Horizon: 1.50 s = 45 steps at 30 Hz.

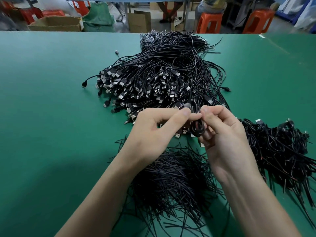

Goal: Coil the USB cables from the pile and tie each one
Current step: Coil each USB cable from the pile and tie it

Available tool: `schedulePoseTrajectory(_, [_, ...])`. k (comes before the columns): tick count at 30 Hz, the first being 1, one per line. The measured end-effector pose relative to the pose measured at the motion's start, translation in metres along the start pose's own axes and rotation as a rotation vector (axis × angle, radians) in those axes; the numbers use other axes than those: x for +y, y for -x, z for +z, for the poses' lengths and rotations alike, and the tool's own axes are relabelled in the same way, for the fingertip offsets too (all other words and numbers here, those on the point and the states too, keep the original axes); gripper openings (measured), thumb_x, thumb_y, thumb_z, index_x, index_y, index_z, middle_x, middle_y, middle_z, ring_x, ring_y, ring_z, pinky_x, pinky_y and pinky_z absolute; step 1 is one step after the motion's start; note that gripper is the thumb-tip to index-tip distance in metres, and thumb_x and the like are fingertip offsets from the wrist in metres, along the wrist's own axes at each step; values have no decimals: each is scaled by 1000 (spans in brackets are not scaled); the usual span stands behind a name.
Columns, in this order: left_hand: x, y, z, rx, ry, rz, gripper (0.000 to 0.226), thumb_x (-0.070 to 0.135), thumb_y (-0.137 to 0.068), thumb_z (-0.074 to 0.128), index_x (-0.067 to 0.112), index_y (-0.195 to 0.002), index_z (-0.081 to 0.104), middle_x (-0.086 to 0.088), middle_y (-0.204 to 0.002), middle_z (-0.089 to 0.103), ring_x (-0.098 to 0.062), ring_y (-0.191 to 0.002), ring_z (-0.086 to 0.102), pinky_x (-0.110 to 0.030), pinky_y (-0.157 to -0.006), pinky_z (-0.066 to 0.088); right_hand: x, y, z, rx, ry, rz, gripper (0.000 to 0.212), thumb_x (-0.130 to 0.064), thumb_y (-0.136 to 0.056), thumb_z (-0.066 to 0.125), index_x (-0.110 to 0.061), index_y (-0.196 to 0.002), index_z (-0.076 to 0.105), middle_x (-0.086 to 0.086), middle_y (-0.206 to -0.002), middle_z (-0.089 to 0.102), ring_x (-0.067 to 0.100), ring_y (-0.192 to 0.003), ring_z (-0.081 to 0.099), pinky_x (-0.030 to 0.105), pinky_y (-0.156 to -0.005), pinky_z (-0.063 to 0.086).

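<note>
Pinching one coiled cable (197,128) between both hands, left hand (153,132) thumb-to-forefinger, right hand (224,134) curled round it.

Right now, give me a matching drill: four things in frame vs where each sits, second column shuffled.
1. loose USB cable pile
2. heap of short black ties
3. coiled cable
4. orange stool

A. behind the far edge of the table
B. pinched between left hand and right hand
C. on the table, beyond the hands
D. on the table, under the wrists

Pairs: 1-C, 2-D, 3-B, 4-A
</note>
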<state>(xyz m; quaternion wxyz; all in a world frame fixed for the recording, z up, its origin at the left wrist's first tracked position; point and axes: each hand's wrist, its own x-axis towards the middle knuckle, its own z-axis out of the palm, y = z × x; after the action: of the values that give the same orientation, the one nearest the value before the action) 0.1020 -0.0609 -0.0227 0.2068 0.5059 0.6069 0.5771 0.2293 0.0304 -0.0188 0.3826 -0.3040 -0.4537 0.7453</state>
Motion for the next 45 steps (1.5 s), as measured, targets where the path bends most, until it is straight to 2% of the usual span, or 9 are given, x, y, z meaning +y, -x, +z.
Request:
schedulePoseTrajectory(7, [-2, -2, 12, 113, 163, -62, 44, 14, -81, 85, 34, -116, 67, 5, -97, 78, -6, -87, 70, -34, -78, 50, -1, 1, 5, -7, -36, -15, 18, -18, -95, 66, -21, -77, 64, -8, -56, 50, 1, -45, 37, 13, -45, 34])
schedulePoseTrajectory(12, [-3, -2, 12, 136, -146, 124, 47, 10, -85, 81, 37, -122, 69, 19, -99, 73, -5, -95, 67, -16, -83, 46, 0, -1, 4, -35, -120, 101, 28, -6, -97, 58, -18, -72, 64, -4, -57, 48, 3, -44, 34, 14, -42, 31])
schedulePoseTrajectory(17, [-7, -1, 6, 128, -417, 394, 30, 5, -92, 77, 26, -115, 80, 5, -98, 60, -18, -95, 57, -31, -83, 47, 0, -1, 3, -84, -231, 181, 3, -10, -74, 64, -13, -75, 63, -5, -57, 52, 3, -44, 35, 15, -39, 25])
schedulePoseTrajectory(21, [-7, -1, 5, 49, -350, 308, 34, 8, -98, 69, 30, -124, 75, 2, -79, 57, -18, -72, 53, -35, -65, 45, 3, -4, 0, -24, -73, 119, 31, 3, -91, 55, -18, -73, 67, -3, -56, 50, 6, -47, 36, 18, -46, 30])
schedulePoseTrajectory(24, [-4, 0, 3, 16, -150, 161, 27, 15, -100, 60, 27, -114, 79, 16, -91, 75, -8, -87, 69, -18, -78, 51, 1, -2, 0, -40, 80, 15, 24, -7, -96, 62, -20, -76, 68, -2, -65, 62, 11, -57, 52, 23, -55, 40])
schedulePoseTrajectory(29, [-3, -2, 2, 71, 75, -52, 5, 21, -90, 80, 25, -93, 80, 4, -86, 78, -16, -78, 72, -28, -70, 58, 1, 1, 3, -95, 188, -94, 20, -14, -97, 65, -17, -78, 62, -8, -57, 50, 4, -53, 40, 17, -49, 34])
schedulePoseTrajectory(32, [-6, -2, 5, 107, 160, -98, 34, 12, -84, 85, 30, -104, 66, 4, -84, 75, -5, -70, 63, -21, -66, 49, -2, 1, 2, -110, 133, -42, 26, -15, -96, 65, -22, -71, 62, -7, -56, 48, 2, -48, 38, 13, -46, 35])
schedulePoseTrajectory(39, [-8, 1, 7, 166, -463, 386, 35, 10, -91, 78, 21, -124, 73, 16, -108, 73, -3, -101, 67, -31, -90, 51, 3, -7, -1, -110, -176, 231, 21, -2, -87, 60, -14, -70, 61, -3, -55, 44, 2, -41, 30, 14, -37, 27])
schedulePoseTrajectory(45, [-21, 0, 2, 147, -588, 652, 34, -8, -93, 71, 16, -116, 80, -2, -102, 70, -20, -90, 63, -37, -73, 50, 2, -9, -3, -98, -175, 343, 5, -16, -68, 74, -15, -71, 71, -4, -58, 54, 1, -40, 33, 13, -33, 29])
